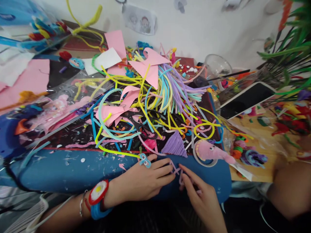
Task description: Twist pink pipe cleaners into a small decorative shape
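Note:
At the blue front edge of the table, a thin lilac-pink pipe cleaner (pixel 175 169) is bent into a crossing shape. My left hand (pixel 143 179) holds its left side with curled fingers; a blue ring with googly eyes (pixel 145 160) sits on one finger. My right hand (pixel 202 197) pinches the other side between thumb and fingers, close to the left fingertips. Just beyond them lies a purple ribbed triangle (pixel 175 145) made of pipe cleaners. A pink cone-shaped figure with eyes (pixel 211 150) rests to the right, by a roll of tape (pixel 205 161).
A heap of yellow, blue and lilac pipe cleaners (pixel 170 92) covers the middle, with pink felt scraps (pixel 148 66) and black scissors (pixel 136 118). A phone (pixel 247 99) leans at the right. A blue glue gun (pixel 11 136) is at the left. Another person's arm (pixel 289 187) shows at right.

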The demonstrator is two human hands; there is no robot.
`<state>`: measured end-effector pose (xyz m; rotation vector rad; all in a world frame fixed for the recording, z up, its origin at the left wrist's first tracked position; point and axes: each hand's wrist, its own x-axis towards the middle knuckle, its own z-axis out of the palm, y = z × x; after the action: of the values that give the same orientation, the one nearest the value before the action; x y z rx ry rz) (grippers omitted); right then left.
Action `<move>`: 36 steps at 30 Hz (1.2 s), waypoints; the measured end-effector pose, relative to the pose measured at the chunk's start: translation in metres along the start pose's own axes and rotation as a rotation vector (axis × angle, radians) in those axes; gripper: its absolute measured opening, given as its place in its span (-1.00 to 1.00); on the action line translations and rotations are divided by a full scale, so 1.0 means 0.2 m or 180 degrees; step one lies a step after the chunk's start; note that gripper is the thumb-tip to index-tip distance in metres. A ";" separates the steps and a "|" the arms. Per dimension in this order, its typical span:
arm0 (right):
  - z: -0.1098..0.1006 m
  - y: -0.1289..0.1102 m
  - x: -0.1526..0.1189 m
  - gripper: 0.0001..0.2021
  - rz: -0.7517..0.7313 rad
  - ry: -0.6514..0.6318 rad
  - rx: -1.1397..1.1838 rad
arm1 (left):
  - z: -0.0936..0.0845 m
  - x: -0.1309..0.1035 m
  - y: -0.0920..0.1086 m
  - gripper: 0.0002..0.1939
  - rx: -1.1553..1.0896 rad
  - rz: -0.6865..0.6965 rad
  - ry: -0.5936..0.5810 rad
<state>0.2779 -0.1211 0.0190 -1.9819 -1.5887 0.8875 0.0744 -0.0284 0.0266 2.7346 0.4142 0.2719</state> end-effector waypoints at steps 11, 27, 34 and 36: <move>-0.02 0.01 0.04 -0.83 -0.0723 0.0160 -0.0496 | 0.17 0.07 0.07 -0.83 -0.0101 -0.0572 0.0706; -0.03 0.01 0.08 -0.86 -0.0806 0.0101 -0.0357 | 0.13 0.07 0.07 -0.79 0.0733 0.0096 0.0747; -0.04 0.01 0.09 -0.88 -0.0623 0.0201 -0.0264 | 0.12 0.06 0.04 -0.78 0.0339 -0.0010 0.0749; -0.04 0.01 0.09 -0.88 -0.0609 0.0228 -0.0259 | 0.11 0.06 0.04 -0.78 0.0289 -0.0020 0.0734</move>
<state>0.2868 -0.1038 0.0187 -1.8548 -1.7631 0.6804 0.0933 -0.0383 0.0102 2.7992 0.5079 0.5837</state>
